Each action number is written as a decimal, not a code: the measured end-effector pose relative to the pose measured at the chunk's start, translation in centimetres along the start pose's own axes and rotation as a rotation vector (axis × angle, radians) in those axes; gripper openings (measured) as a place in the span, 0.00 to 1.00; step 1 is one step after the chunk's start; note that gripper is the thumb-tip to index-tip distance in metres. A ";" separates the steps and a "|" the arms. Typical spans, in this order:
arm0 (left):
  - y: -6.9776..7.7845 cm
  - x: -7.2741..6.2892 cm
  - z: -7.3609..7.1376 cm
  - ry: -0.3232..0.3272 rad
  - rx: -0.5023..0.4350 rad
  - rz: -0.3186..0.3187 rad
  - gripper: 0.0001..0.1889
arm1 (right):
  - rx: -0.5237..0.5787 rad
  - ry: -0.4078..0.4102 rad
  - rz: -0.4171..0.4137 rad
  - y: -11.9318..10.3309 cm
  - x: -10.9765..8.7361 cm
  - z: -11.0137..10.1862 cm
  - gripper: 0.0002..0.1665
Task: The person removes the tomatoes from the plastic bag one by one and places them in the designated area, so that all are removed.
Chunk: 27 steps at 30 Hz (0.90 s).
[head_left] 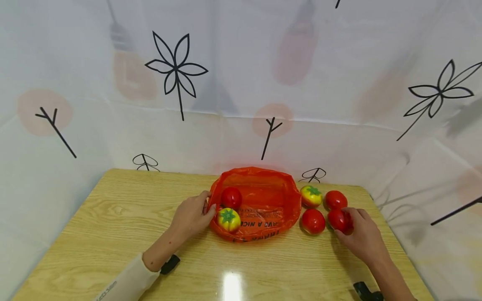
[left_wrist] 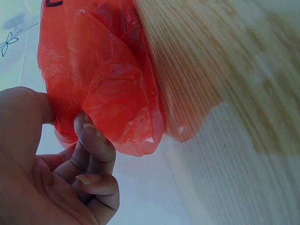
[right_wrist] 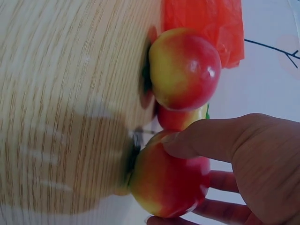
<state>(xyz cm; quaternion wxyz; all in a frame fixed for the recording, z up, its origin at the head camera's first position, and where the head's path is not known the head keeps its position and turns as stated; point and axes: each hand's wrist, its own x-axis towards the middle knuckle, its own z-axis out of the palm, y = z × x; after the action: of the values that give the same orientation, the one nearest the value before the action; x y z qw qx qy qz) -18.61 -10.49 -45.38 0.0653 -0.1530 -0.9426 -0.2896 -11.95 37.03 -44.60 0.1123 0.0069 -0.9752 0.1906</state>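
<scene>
A red plastic bag point(head_left: 263, 190) lies with its mouth open on the table, black print on its inner side. My left hand point(head_left: 192, 214) pinches the bag's left rim between thumb and fingers, as the left wrist view also shows. Inside the bag are a red tomato point(head_left: 231, 197) and a yellow-topped tomato point(head_left: 228, 220) with a green calyx. My right hand point(head_left: 363, 236) grips a red tomato point(right_wrist: 171, 180) between thumb and fingers at the right. Close by stand two red tomatoes, a near one point(head_left: 313, 221) and a far one point(head_left: 336, 200), and a yellow-topped tomato point(head_left: 311, 196).
The wood-grain table point(head_left: 124, 221) reaches back to a pale cloth wall point(head_left: 226, 138) printed with flowers and twigs. Black wrist straps show below both hands. A bright light reflection falls on the table's front middle.
</scene>
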 end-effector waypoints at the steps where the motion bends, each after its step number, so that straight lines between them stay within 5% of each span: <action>1: 0.0 0.0 0.0 -0.001 0.000 -0.001 0.18 | -0.001 -0.005 0.000 0.0 0.0 0.0 0.40; 18: 0.1 -0.1 0.0 0.000 -0.006 -0.008 0.17 | -0.013 -0.011 -0.009 0.1 -0.1 -0.3 0.40; 27: 0.0 0.0 0.0 0.004 -0.004 0.001 0.17 | -0.016 0.074 -0.034 -1.1 -0.1 -0.6 0.36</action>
<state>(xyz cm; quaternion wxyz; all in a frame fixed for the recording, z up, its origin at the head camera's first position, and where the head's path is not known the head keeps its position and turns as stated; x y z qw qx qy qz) -18.57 -10.50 -45.33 0.0672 -0.1527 -0.9419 -0.2916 -11.65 36.24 -43.65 0.1518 0.0154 -0.9716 0.1809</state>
